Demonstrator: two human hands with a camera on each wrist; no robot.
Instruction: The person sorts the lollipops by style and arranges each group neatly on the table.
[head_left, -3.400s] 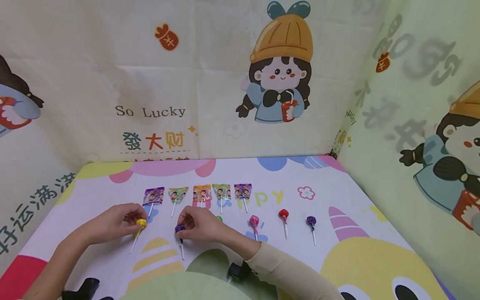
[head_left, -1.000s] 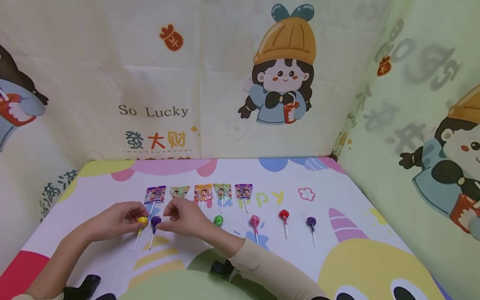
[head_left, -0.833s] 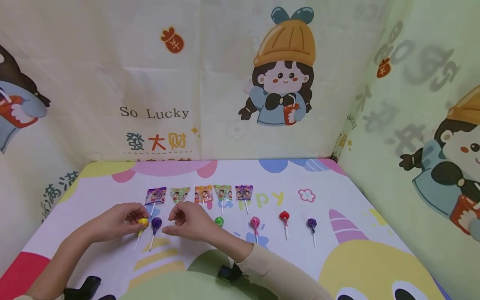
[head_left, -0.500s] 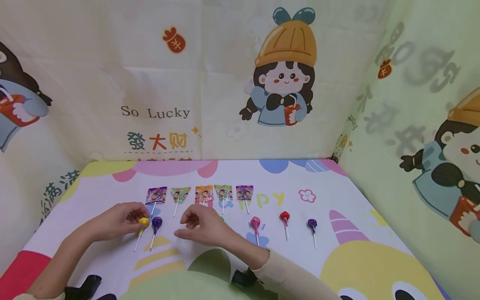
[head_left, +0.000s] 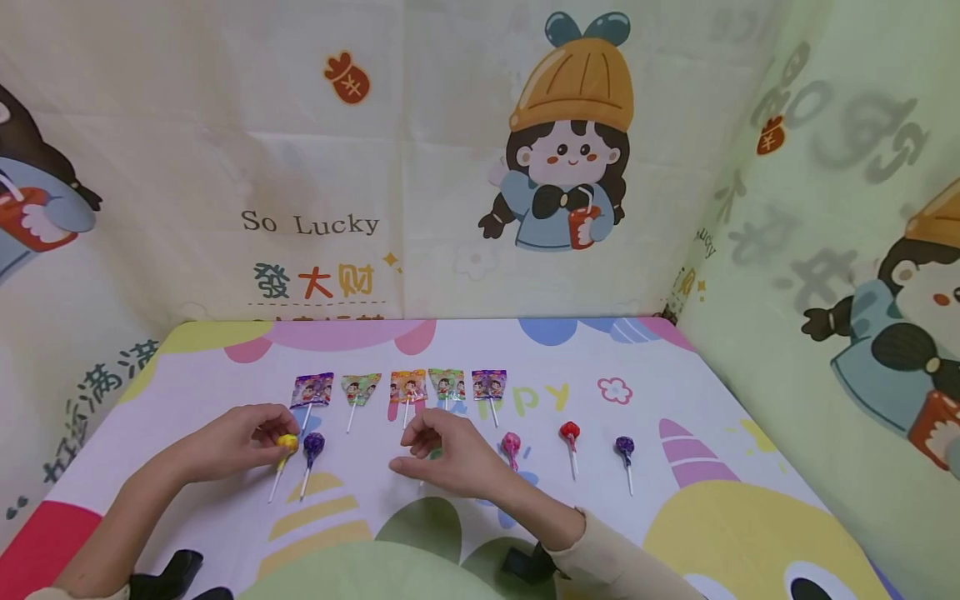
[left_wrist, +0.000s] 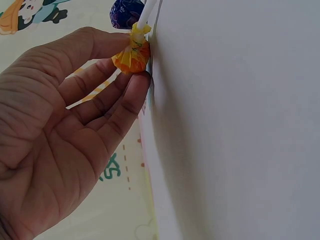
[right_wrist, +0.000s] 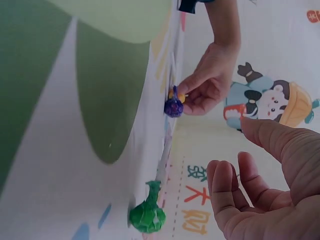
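My left hand (head_left: 243,442) pinches a yellow-wrapped lollipop (head_left: 287,442) by its head, thumb on one side and fingertips on the other; its white stick slants toward me. Close beside it lies a dark purple lollipop (head_left: 314,446), stick pointing the same way. In the head view my right hand (head_left: 453,454) hovers over a green lollipop and mostly covers it. The right wrist view shows that green lollipop (right_wrist: 148,216) on the table, apart from the loosely bent fingers, which hold nothing. A pink lollipop (head_left: 511,446) lies just beyond the right wrist, its stick partly hidden.
Farther right lie a red lollipop (head_left: 569,433) and another purple lollipop (head_left: 625,450). Behind runs a row of flat-wrapped lollipops, among them a purple one (head_left: 312,390) and an orange one (head_left: 408,387). A printed cloth wall (head_left: 435,167) stands behind the table.
My right hand has carried the purple lollipop left, let it go beside the yellow one, then moved right to the green lollipop. The left hand has kept its grip on the yellow lollipop.
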